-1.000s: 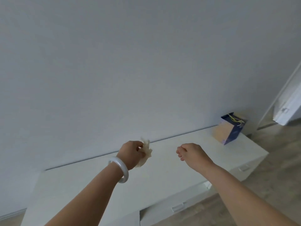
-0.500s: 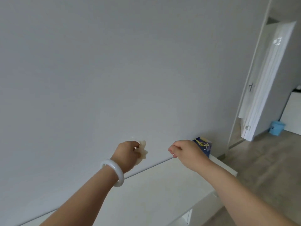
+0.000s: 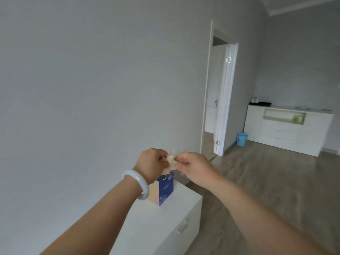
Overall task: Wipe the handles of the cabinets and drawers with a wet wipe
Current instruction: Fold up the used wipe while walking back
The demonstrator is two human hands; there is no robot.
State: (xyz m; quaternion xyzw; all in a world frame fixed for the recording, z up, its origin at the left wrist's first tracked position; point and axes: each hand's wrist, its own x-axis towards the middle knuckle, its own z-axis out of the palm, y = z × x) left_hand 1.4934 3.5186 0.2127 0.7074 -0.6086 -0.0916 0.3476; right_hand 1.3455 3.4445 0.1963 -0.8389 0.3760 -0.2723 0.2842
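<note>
Both hands meet on the wet wipe [image 3: 170, 160]: left hand [image 3: 152, 165] grips it, right hand [image 3: 193, 167] pinches its edge. Refolding, I'd judge; next, reach the drawer handle [image 3: 182, 226] on the low cabinet's [image 3: 176, 205] front.

A gift bag [image 3: 166, 188] stands on the low cabinet [image 3: 176, 208], left of the doorway [image 3: 215, 92].
</note>
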